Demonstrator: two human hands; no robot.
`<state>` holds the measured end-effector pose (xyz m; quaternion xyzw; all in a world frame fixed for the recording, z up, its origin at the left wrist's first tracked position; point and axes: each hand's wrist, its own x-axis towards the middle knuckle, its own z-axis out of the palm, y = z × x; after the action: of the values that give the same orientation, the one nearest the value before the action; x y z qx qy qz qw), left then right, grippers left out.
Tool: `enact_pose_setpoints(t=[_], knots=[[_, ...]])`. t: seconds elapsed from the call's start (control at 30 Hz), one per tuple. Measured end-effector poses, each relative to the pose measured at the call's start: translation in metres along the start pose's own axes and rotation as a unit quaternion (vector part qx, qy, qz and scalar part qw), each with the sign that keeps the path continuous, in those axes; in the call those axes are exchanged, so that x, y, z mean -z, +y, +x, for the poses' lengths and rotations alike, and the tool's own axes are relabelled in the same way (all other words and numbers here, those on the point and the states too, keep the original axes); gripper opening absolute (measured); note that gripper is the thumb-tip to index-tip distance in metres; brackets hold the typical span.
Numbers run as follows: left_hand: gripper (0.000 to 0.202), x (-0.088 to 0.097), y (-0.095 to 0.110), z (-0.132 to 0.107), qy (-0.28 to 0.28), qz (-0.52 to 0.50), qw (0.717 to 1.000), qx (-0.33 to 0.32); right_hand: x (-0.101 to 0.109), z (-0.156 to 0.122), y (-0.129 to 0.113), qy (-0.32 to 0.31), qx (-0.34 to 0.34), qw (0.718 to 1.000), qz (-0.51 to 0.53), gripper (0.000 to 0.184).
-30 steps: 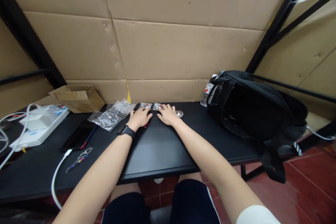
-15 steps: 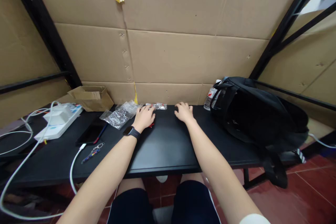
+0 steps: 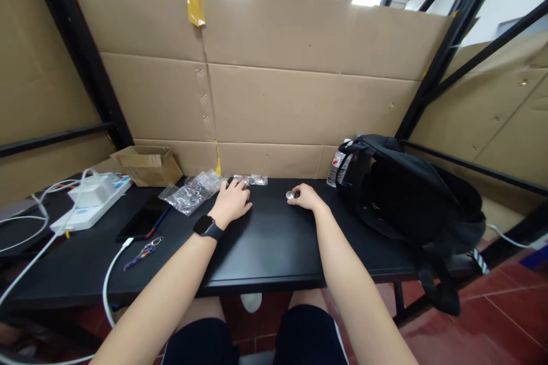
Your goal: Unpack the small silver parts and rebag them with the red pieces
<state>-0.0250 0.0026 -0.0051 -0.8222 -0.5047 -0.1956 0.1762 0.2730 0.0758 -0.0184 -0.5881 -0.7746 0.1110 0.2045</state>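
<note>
My left hand (image 3: 233,203), with a black watch on the wrist, rests palm down on the black table (image 3: 265,239), its fingers lying close together beside small clear packets (image 3: 250,180) with red bits inside. My right hand (image 3: 306,198) is curled, with its fingertips pinched on a small round silver object (image 3: 291,195) that sits on the table. A heap of clear plastic bags (image 3: 192,190) lies just left of my left hand.
A black backpack (image 3: 406,194) and a water bottle (image 3: 336,168) stand at the right. At the left are a cardboard box (image 3: 148,163), a white power strip (image 3: 92,202) with cables, a dark phone (image 3: 141,221) and a key ring (image 3: 143,252). Cardboard walls stand behind.
My right hand has drawn back from the far edge and closed on the silver object. The left hand has barely moved. The camera has tilted upward.
</note>
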Motion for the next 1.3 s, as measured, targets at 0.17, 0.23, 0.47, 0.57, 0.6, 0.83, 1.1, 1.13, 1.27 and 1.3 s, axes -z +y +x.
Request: enact_pose_setpoints(t=[0.17, 0.23, 0.47, 0.57, 0.6, 0.83, 1.1, 1.13, 1.27, 1.3], knots=[[0.015, 0.001, -0.02, -0.002, -0.079, -0.026, 0.996, 0.015, 0.001, 0.005, 0.005, -0.007, 0.012, 1.0, 0.008, 0.033], [0.014, -0.001, -0.022, -0.001, -0.101, -0.039, 0.994, 0.015, 0.0, 0.007, 0.006, -0.009, 0.017, 1.0, 0.015, 0.032], [0.014, -0.004, -0.017, 0.004, -0.064, -0.085, 0.994, 0.022, 0.003, 0.004, 0.007, -0.009, -0.009, 0.998, 0.053, 0.036], [0.016, -0.003, -0.014, 0.007, -0.054, -0.151, 0.985, 0.058, 0.004, 0.004, 0.006, 0.003, -0.002, 0.997, 0.08, 0.038], [0.017, -0.003, -0.013, 0.008, -0.054, -0.179, 0.98, 0.071, 0.005, 0.004, 0.004, 0.011, 0.002, 0.996, 0.087, 0.039], [0.017, -0.006, -0.004, 0.012, -0.042, -0.256, 0.957, 0.13, -0.005, 0.003, -0.03, 0.05, 0.114, 0.974, 0.192, 0.053], [0.018, -0.003, 0.003, 0.015, -0.007, -0.257, 0.954, 0.153, -0.03, -0.002, -0.074, 0.028, 0.155, 0.937, 0.311, 0.058], [0.018, -0.003, 0.004, 0.015, -0.001, -0.252, 0.956, 0.151, -0.032, -0.003, -0.076, 0.029, 0.157, 0.935, 0.318, 0.058], [0.015, -0.007, 0.007, 0.015, 0.02, -0.244, 0.959, 0.145, -0.036, -0.004, -0.082, 0.038, 0.166, 0.928, 0.331, 0.057], [0.015, -0.009, 0.008, 0.016, 0.025, -0.245, 0.958, 0.146, -0.037, -0.004, -0.082, 0.037, 0.167, 0.927, 0.333, 0.058]])
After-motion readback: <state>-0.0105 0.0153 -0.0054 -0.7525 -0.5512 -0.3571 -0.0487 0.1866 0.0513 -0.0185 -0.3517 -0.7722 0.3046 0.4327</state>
